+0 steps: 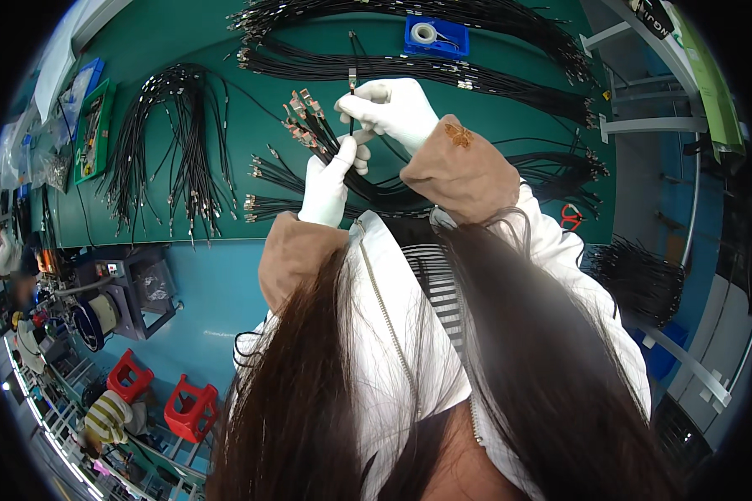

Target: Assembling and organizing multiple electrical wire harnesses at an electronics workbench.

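Note:
Both hands wear white gloves and are above the green table. My left hand [326, 185] is closed around a bundle of black cables [316, 134], whose metal connector ends fan out beyond the thumb. Just right of that bundle, my right hand [399, 113] pinches one single black cable [352, 110] between thumb and fingers. This cable stands nearly upright, with its metal connector [353, 77] above the fingertips. Its lower end runs down to the left thumb; whether the left hand also grips it, I cannot tell. The bundle's rest trails right beneath the right forearm.
Cable bundles [443, 71] lie across the table's back, and another bundle [180, 117] is bent at the left. A blue bin [457, 46] with a white tape roll [424, 33] stands behind my right hand. Red-handled scissors [570, 217] lie right; a green tray [94, 134] sits far left.

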A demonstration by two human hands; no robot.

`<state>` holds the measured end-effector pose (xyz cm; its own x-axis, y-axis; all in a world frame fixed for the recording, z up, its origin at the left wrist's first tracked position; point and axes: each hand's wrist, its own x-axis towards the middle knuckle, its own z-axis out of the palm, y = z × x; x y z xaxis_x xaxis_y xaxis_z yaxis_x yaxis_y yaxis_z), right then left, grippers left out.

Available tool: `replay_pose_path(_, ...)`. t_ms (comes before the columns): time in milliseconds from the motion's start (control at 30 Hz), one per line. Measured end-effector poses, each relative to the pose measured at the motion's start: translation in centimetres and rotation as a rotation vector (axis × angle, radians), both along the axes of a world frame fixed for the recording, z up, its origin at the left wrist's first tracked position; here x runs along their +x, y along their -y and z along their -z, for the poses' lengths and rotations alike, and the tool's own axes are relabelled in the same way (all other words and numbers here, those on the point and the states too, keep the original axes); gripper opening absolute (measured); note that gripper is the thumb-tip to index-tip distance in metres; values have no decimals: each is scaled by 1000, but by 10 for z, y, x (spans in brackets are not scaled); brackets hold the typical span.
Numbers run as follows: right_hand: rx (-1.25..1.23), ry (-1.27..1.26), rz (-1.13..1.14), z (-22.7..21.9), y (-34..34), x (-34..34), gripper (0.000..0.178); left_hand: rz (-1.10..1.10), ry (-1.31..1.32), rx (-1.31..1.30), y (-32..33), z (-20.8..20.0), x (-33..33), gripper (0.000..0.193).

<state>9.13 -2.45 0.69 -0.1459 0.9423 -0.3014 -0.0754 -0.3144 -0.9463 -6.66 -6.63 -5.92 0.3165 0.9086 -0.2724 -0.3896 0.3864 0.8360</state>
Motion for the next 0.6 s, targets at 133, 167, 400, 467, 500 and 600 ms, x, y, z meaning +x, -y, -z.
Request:
replay_pose_path(133,31,31,32,23,-3,3,26,-117,-13,-90,3,-3,8,31)
replay_pose_path(167,44,57,33,23,-4,0,27,-176,-29,-105,3,-3,8,30)
replay_pose_path(400,-33,-40,148,16,3,-13,25,-169,-59,-72,9,-8,6,28)
replay_pose_path(467,-38,-67,161,18,2,-12,26,-167,-63,-72,10,-9,6,27)
replay_pose_path(500,-37,-67,162,17,3,-12,26,-167,-67,-72,10,-10,7,27)
replay_pose_path(600,-55,-46,161,15,4,-11,25,-160,-79,-50,11,-7,6,26)
